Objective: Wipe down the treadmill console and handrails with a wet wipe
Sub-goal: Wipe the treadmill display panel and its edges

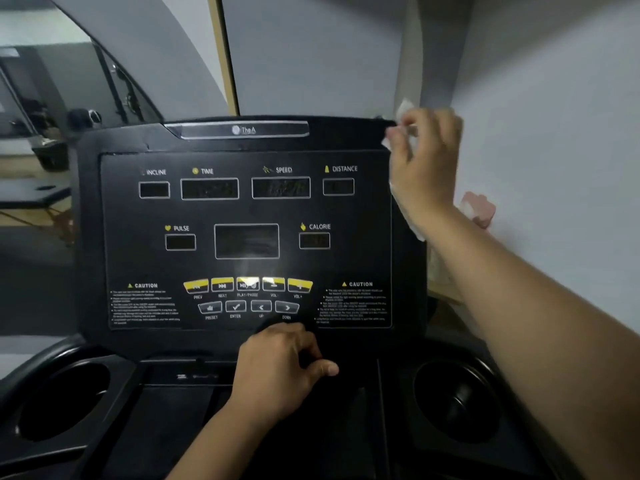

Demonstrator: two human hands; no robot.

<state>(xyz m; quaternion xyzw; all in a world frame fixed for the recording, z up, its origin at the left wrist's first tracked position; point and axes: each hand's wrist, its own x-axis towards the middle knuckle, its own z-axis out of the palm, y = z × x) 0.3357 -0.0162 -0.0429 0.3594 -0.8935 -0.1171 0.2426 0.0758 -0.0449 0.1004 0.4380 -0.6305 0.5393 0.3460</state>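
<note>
while r hand (pixel 424 168) grips it, white wipe (pixel 403 110) looks crumpled.

My console (pixel 242 209) stands upright before me, a black panel with dark display windows and a row of yellow buttons (pixel 247 285) low down. Below it runs a flat black tray (pixel 346 410) with a round cup holder (pixel 65 400) sunk in at each end. My left hand (pixel 280 368) rests on the tray's front, just under the buttons. My right hand (pixel 424 161) presses a wipe (pixel 403 110) on the console's top right corner.
</note>
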